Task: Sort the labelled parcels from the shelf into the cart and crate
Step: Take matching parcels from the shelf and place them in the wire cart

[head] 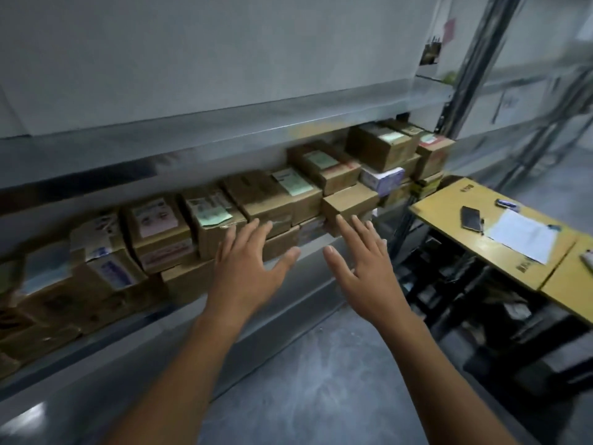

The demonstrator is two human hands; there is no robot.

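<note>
Boxes (256, 191): in a row on the shelf (282, 300), 9 to 1 o'clock.
Hands: our left hand (247, 264) and right hand (361, 261) are empty, fingers spread.
Hold: we think stiff, light card; grab both sides.

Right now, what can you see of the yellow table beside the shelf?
The yellow table stands right of the shelf, one corner close to the stacked parcels. Its flat top looks like laminated board, with small dark printed marks near two edges. On it lie a dark phone, a white paper sheet and a small blue-and-white object. A second yellow top adjoins it on the right. Underneath, a dark frame and blurred clutter show. The left hand and right hand do not touch it.
</note>
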